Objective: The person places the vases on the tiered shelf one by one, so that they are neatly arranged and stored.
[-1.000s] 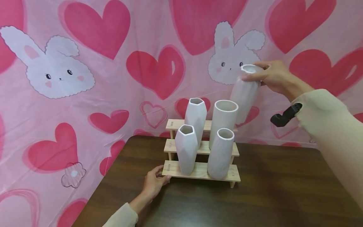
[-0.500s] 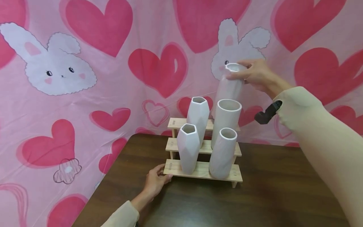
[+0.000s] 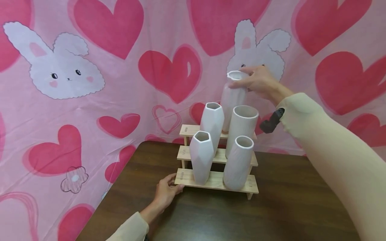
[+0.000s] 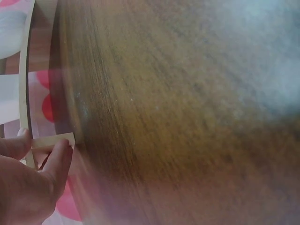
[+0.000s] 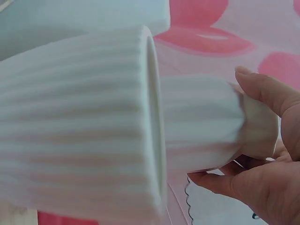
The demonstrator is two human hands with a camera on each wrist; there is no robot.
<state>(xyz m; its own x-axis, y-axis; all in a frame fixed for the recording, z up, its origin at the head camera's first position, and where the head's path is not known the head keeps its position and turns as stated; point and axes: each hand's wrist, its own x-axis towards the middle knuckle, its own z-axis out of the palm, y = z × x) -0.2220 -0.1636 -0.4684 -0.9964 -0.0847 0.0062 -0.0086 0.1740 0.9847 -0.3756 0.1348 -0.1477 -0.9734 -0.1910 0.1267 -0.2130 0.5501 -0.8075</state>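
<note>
My right hand (image 3: 260,82) grips a white vase (image 3: 232,97) round its neck, thumb in front. That vase stands nearly upright at the top step of a three-step wooden stand (image 3: 212,179); its base is partly hidden behind other vases. In the right wrist view, the fingers (image 5: 262,183) curl round the rim end. With thumb and fingers, my left hand (image 3: 166,192) holds the left end of the bottom step, by its leg (image 4: 51,140). Two faceted vases (image 3: 201,159) occupy the stand's left side. A ribbed cylindrical vase (image 3: 242,129) and a slimmer vase (image 3: 238,164) stand at right.
A dark brown wooden table (image 3: 211,217) carries the stand. Behind it hangs a pink cloth (image 3: 120,83) with red hearts and white rabbits. The ribbed vase stands close in front of the gripped vase and fills much of the right wrist view.
My right hand has carried the vase leftward from beyond the stand's right side, turning it from tilted to nearly upright and lowering it onto or just above the top step. The left hand keeps its place.
</note>
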